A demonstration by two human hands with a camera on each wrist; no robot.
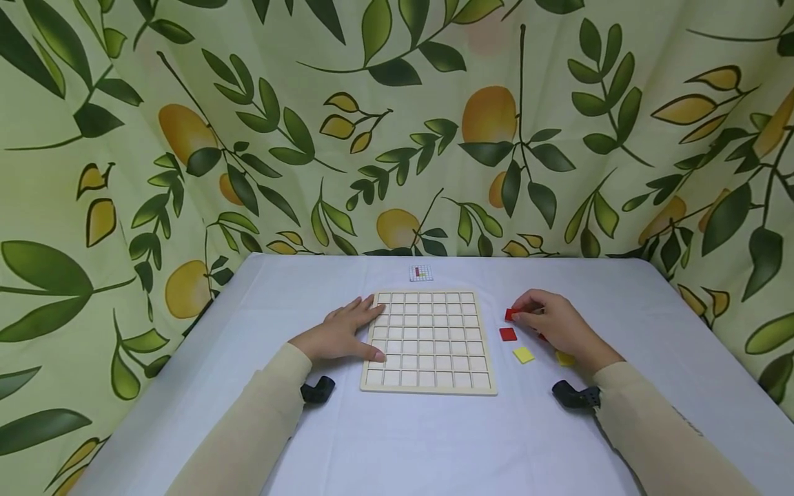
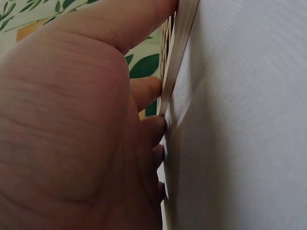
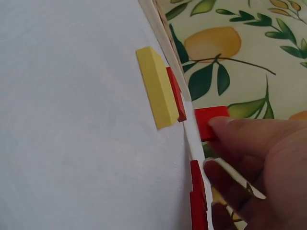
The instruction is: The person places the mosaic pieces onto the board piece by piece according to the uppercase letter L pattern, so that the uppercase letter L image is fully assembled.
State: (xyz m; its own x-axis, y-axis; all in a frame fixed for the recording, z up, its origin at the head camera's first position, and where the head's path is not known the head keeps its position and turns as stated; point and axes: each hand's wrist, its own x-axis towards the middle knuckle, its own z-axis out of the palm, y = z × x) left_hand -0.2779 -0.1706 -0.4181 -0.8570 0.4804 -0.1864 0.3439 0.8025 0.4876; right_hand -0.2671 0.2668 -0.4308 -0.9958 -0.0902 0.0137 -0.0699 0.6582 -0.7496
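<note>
A pale wooden grid board (image 1: pixel 428 393) with square cells lies on the white cloth in the head view. My left hand (image 1: pixel 344 331) rests at its left edge, fingers spread and straight, with thumb and fingertips on the frame. To the right of the board, my right hand (image 1: pixel 555 322) pinches a red square tile (image 3: pixel 205 115) between thumb and fingers. In the right wrist view that tile is tilted up off the cloth. Nearest to this hand lie another red tile (image 1: pixel 508 334), a yellow tile (image 1: pixel 524 355) and a second yellow tile (image 1: pixel 565 358), partly covered by the wrist.
A small card (image 1: pixel 421 273) with a grid and coloured squares lies behind the board. More red tiles (image 3: pixel 197 206) sit under the right hand. A leaf-and-fruit patterned curtain (image 1: pixel 397 138) hangs at the table's back edge. Each wrist wears a black camera (image 1: pixel 573 395).
</note>
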